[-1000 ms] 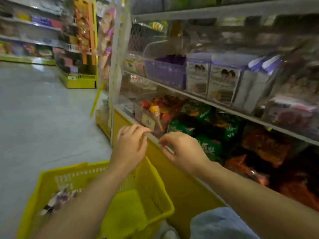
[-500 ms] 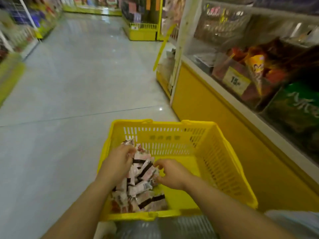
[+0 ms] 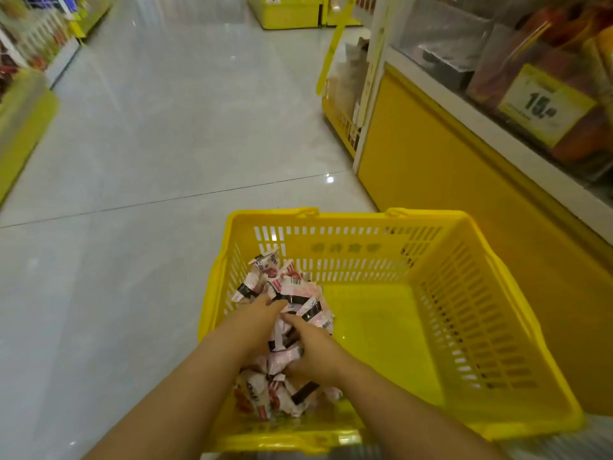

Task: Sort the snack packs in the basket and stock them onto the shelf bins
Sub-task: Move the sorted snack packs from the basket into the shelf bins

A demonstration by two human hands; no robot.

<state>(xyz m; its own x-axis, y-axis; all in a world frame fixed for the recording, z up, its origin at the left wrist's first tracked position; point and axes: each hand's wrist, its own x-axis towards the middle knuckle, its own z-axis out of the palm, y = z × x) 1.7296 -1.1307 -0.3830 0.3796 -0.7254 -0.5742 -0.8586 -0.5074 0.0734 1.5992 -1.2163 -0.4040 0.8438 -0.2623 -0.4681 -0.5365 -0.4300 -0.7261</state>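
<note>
Bare left hand (image 3: 257,322), right hand (image 3: 315,355)

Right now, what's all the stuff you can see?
snack packs: many, pink-white with black bands, piled in basket's left side
basket: one, yellow, bottom centre
floor: one, pale grey tiles, left
shelf base: one, yellow, right
price tag: one, yellow, upper right
orange packs: several, orange-red, behind the tag
left hand: one, on the pile
right hand: one, gripping packs in the pile
</note>
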